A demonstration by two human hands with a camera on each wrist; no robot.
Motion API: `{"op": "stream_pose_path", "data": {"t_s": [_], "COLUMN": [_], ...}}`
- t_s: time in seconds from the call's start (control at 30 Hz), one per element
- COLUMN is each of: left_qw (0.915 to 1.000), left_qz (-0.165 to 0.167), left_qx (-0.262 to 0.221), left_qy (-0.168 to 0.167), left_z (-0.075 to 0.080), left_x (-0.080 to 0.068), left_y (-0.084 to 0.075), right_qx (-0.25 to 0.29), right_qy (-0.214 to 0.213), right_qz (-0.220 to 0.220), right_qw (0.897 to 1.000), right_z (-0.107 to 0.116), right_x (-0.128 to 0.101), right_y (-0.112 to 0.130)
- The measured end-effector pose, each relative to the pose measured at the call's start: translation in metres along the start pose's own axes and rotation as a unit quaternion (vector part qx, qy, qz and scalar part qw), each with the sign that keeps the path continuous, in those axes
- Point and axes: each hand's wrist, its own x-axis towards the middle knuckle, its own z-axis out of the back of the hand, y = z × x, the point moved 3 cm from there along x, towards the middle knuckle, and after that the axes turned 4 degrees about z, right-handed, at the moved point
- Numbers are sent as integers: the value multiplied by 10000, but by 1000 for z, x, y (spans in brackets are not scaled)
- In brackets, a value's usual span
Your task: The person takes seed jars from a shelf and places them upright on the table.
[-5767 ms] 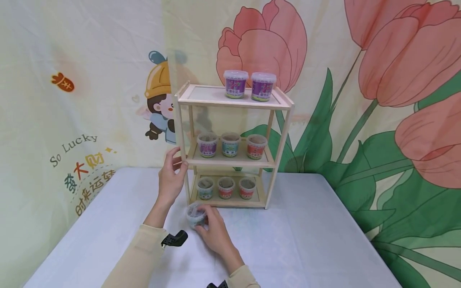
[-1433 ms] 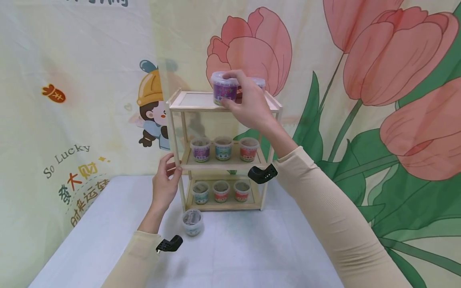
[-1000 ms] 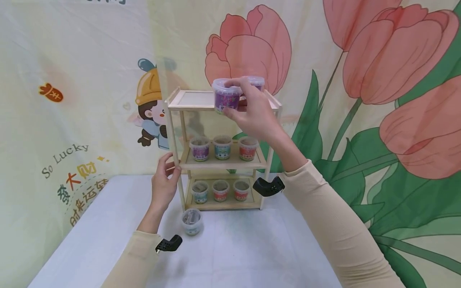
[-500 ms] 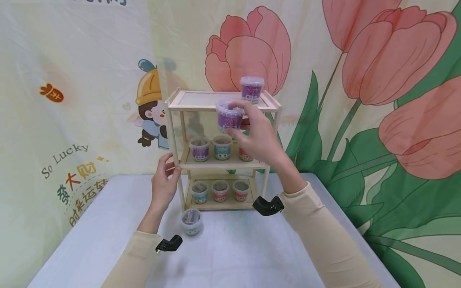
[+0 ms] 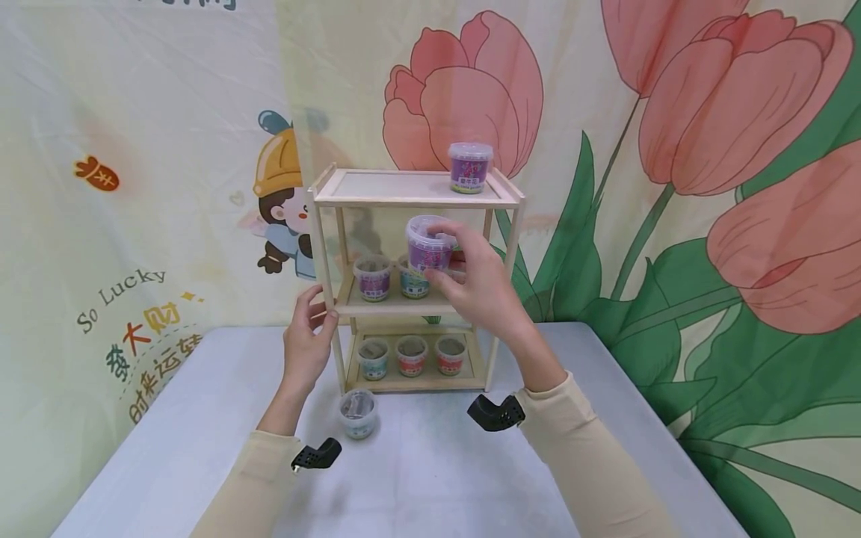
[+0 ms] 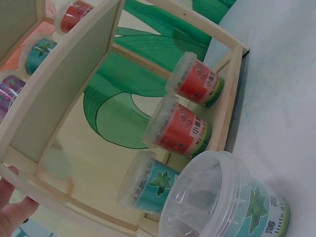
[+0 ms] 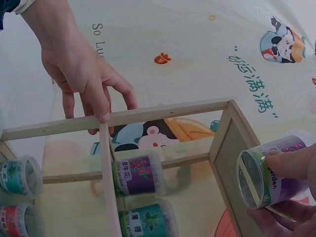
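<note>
Held tub seemingly before middle shelf

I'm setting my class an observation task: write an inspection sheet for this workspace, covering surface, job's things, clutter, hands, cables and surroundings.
Surface: pale table, bearing a three-tier wooden rack.
Job's things, top tier: top purple tub.
Middle tier: middle purple tub, middle teal tub, middle red tub.
Bottom tier: bottom teal tub, two red tubs.
Table: loose teal tub, before the rack's left side.
Clutter: nothing seen.
Right hand: fingers grip a held purple tub, in the air before the rack.
Left hand: holds the rack's left upright beside the middle tier.
Cables: nothing seen.
Surroundings: backdrop printed with tulips, cartoon and lettering; black wrist devices.
</note>
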Motion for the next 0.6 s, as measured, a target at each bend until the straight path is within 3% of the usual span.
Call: {"op": "stream_pose_path", "data": {"t_s": [0.6], "left_qw": [9999], "left_qz": [117], "left_qx": [-48], "left_qy": [21], "left_z": [0], "left_x": [0], "left_y": [0], "right_qx": [-57], "right_qy": [-120], "right_qz": [-288], "right_qw": [9995], "right_z": [-31], "right_x": [-44], "right_y": [-27]}}
